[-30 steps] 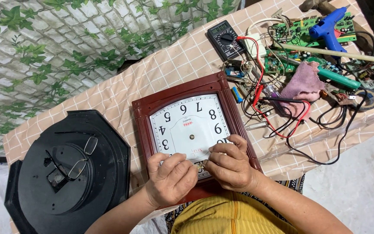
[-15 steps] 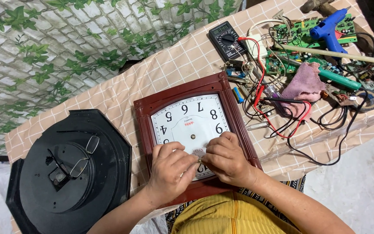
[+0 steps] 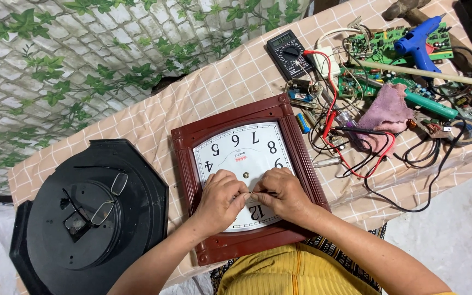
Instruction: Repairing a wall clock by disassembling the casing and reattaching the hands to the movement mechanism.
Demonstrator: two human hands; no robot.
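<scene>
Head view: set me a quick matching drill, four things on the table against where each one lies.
Things:
1. eyeglasses
2. multimeter
3. pink cloth
4. glue gun

Places:
A. on a green circuit board at the far right
B. on the black octagonal clock back
C. among the red and black wires, right of the clock
D. beyond the clock's far edge, at the table's back

Pairs: 1-B, 2-D, 3-C, 4-A
</scene>
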